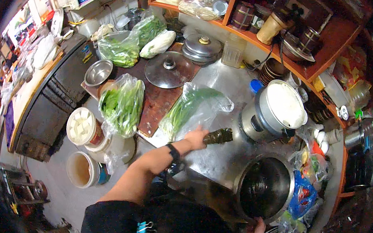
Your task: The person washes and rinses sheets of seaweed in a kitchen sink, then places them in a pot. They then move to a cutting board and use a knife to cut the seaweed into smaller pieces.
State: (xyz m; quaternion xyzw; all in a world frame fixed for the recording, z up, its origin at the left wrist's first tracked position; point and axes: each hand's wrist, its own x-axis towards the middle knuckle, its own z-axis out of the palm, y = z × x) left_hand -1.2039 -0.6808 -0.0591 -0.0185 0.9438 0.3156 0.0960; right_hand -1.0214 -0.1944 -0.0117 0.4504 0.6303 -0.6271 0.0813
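My left hand (196,138) is stretched out over the metal tabletop (214,161), gripping a dark green, glossy slab-like bundle (219,136); what it is made of I cannot tell. Just beyond that hand lies a clear plastic bag of long green onions (187,104). My right hand (256,229) holds the near rim of a large, deep metal pot (264,188). The pot's inside is dark, so its contents are unclear. Past the pot stands a steel cooker (253,121) with a white-filled inner pot (285,102) on top.
Bagged leafy greens (120,105), a glass lid (169,69) and a steel bowl (98,72) sit on the left. Buckets stand on the floor, one holding white blocks (81,126). Filled plastic bags (303,195) crowd the right side. An orange-edged shelf (248,37) overhangs the back.
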